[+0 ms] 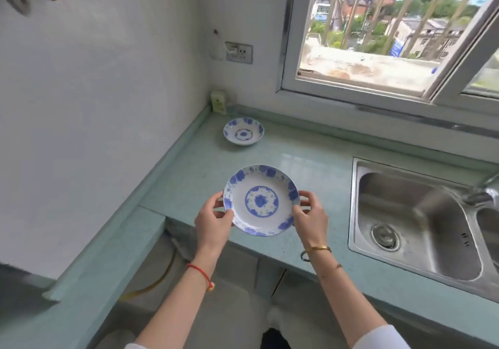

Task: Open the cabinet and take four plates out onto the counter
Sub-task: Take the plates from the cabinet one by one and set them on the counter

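A white plate with blue flower print [261, 200] is held level above the front part of the pale green counter [310, 165]. My left hand [213, 220] grips its left rim and my right hand [310, 215] grips its right rim. A second plate of the same pattern [243, 131] rests on the counter near the back corner. The cabinet below the counter is mostly hidden by my arms; I cannot tell how its door stands.
A steel sink [413, 224] lies to the right of the plates, with a tap at the far right edge. A small green box [218, 102] stands in the back corner under a wall socket [239, 52]. An open window [378, 32] runs behind the counter.
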A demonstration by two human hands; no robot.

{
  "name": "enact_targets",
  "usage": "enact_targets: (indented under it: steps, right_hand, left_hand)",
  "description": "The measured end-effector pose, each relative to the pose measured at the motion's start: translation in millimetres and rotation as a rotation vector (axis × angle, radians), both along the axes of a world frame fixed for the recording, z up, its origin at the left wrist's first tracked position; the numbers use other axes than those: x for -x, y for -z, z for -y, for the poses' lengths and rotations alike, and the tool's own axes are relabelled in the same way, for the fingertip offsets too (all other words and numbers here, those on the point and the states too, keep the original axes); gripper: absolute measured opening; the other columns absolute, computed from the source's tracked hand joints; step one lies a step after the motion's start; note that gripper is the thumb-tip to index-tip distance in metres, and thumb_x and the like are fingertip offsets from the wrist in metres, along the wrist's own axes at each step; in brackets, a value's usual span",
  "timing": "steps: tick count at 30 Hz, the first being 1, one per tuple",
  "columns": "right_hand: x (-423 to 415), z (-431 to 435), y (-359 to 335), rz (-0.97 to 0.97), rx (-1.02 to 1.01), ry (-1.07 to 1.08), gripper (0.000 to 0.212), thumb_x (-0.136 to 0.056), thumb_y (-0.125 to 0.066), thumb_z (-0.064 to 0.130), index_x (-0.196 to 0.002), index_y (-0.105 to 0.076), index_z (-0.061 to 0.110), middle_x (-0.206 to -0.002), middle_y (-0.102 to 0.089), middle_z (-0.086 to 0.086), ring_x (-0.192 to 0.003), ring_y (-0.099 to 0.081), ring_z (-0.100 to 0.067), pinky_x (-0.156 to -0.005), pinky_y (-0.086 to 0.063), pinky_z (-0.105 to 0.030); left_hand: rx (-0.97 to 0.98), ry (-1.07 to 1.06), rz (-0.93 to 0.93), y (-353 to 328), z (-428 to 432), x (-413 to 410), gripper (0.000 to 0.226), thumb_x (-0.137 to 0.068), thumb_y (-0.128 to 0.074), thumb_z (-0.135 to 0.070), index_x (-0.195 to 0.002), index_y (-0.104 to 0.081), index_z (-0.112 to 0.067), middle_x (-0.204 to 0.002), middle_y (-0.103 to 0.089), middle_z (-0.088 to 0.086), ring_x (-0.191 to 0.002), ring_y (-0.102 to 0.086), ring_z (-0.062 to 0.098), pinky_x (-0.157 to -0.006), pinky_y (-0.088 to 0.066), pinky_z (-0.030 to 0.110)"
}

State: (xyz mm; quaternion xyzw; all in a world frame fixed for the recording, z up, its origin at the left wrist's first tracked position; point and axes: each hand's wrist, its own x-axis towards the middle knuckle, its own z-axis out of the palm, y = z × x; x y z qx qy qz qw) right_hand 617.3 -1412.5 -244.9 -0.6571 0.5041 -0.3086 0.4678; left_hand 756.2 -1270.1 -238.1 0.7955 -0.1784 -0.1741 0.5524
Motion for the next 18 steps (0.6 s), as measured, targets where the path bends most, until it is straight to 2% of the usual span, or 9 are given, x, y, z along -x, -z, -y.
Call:
enact_targets:
  steps: [1, 3, 9, 13, 16, 18]
  right_hand:
    - [-2, 13, 1, -0.007, 0.007, 0.004, 0.027, -0.088, -0.053, 0.008, -0.112, -0.062, 0.015, -0.098, -0.065, -0.008, -0.069, -0.062, -0.012, -0.055, -0.052, -0.022]
    - [-8, 49, 1, -0.013, 0.017, 0.024, 0.024, -0.089, -0.054, 0.009, -0.111, -0.062, 0.013, -0.101, -0.065, -0.011, -0.071, -0.063, -0.019, -0.056, -0.052, -0.024]
    - [-34, 152, 12, -0.063, 0.008, 0.047, 0.024, -0.091, -0.052, 0.009, -0.113, -0.059, 0.010, -0.107, -0.063, -0.013, -0.076, -0.063, -0.025, -0.069, -0.059, -0.038]
    - [-51, 211, 27, -0.105, -0.030, 0.054, 0.025, -0.089, -0.051, 0.006, -0.113, -0.058, 0.009, -0.111, -0.062, -0.014, -0.093, -0.064, -0.031, -0.081, -0.057, -0.043]
    - [-65, 247, 44, -0.126, -0.073, 0.061, 0.028, -0.086, -0.050, 0.003, -0.112, -0.056, 0.010, -0.112, -0.061, -0.014, -0.097, -0.062, -0.030, -0.084, -0.056, -0.044]
    - [-74, 268, 59, -0.139, -0.104, 0.069, 0.029, -0.087, -0.050, 0.002, -0.114, -0.055, 0.010, -0.114, -0.061, -0.014, -0.098, -0.062, -0.029, -0.086, -0.056, -0.046]
  left_hand:
    - [0.000, 0.017, -0.017, 0, 15, -4, 0.036, -0.086, -0.066, -0.006, -0.119, -0.066, -0.017, -0.102, -0.069, -0.003, -0.068, -0.070, 0.004, -0.072, -0.063, 0.037]
    - [-0.001, 0.052, -0.043, 0, 55, -13, 0.037, -0.087, -0.066, -0.005, -0.123, -0.064, -0.014, -0.106, -0.069, 0.001, -0.076, -0.071, 0.012, -0.076, -0.063, 0.042]
    - [-0.007, 0.110, -0.093, 14, 165, -45, 0.041, -0.088, -0.065, -0.003, -0.127, -0.061, -0.011, -0.106, -0.066, 0.001, -0.073, -0.069, 0.008, -0.075, -0.063, 0.040]
    - [-0.034, 0.188, -0.177, 26, 226, -71, 0.052, -0.084, -0.070, -0.003, -0.134, -0.057, -0.011, -0.117, -0.065, 0.006, -0.082, -0.070, 0.021, -0.079, -0.063, 0.042]
    - [-0.066, 0.247, -0.228, 43, 268, -91, 0.062, -0.081, -0.070, 0.004, -0.138, -0.053, -0.010, -0.123, -0.064, 0.009, -0.087, -0.070, 0.025, -0.082, -0.062, 0.045]
    - [-0.075, 0.271, -0.280, 56, 294, -104, 0.065, -0.081, -0.069, 0.007, -0.141, -0.051, -0.008, -0.127, -0.062, 0.013, -0.099, -0.068, 0.031, -0.084, -0.061, 0.046]
